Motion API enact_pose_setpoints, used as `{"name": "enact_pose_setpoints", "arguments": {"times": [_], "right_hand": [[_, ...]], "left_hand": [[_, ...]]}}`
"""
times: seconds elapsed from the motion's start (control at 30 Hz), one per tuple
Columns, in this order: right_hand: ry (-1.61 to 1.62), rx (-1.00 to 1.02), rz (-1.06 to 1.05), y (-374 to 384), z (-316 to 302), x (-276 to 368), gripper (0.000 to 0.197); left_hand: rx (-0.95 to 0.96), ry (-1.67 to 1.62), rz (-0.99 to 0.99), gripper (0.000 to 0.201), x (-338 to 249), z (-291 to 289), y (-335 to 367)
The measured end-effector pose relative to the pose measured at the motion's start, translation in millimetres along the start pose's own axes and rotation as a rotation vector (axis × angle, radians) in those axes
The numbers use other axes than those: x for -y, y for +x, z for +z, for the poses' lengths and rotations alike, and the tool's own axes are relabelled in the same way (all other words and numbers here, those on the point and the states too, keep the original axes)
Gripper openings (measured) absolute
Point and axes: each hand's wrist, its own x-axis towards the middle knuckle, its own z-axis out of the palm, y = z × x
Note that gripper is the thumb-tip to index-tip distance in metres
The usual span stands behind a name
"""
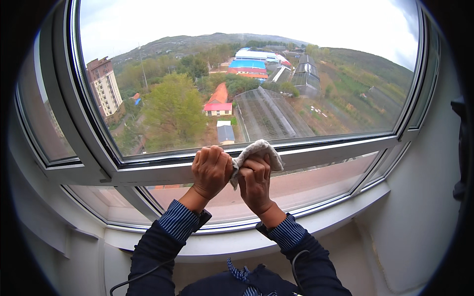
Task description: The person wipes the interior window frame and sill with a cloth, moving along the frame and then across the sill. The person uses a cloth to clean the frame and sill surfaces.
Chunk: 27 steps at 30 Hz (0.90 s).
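A pale grey-white cloth (264, 147) is bunched up at the lower rail of a grey window frame (316, 154). My right hand (256, 181) grips it with bent fingers, and its upper part spreads over the rail past the knuckles. To the left, my left hand (211, 170) is closed in a fist against the same rail. The cloth's left edge meets that hand's thumb side; what its curled fingers hold is hidden. Above both hands rises the large window pane (266, 113).
Below the rail lie lower panes (306, 187) and a white sill (340, 212). A narrower side window (47, 128) stands left, a pale wall (414, 197) right, with a dark object (460, 148) at its edge. A thin black cable (143, 278) runs by my left sleeve.
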Motion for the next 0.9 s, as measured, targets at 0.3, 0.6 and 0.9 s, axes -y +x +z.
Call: {"name": "enact_pose_setpoints", "arguments": {"times": [0.3,0.6,0.9], "right_hand": [[-0.307,-0.288,0.136,-9.7,-104.8,-109.1,0.020],[-0.039,0.027,0.028,-0.1,-14.1,-12.6,0.020],[-0.262,-0.259,0.037,-14.0,-107.6,-141.2,0.031]], "left_hand": [[0.003,-0.013,-0.009,0.015,1.1,1.8,-2.4],[0.016,0.000,-0.004,0.012,-0.3,0.9,-0.7],[0.001,-0.030,-0.008,0.012,0.4,1.8,-1.8]]}}
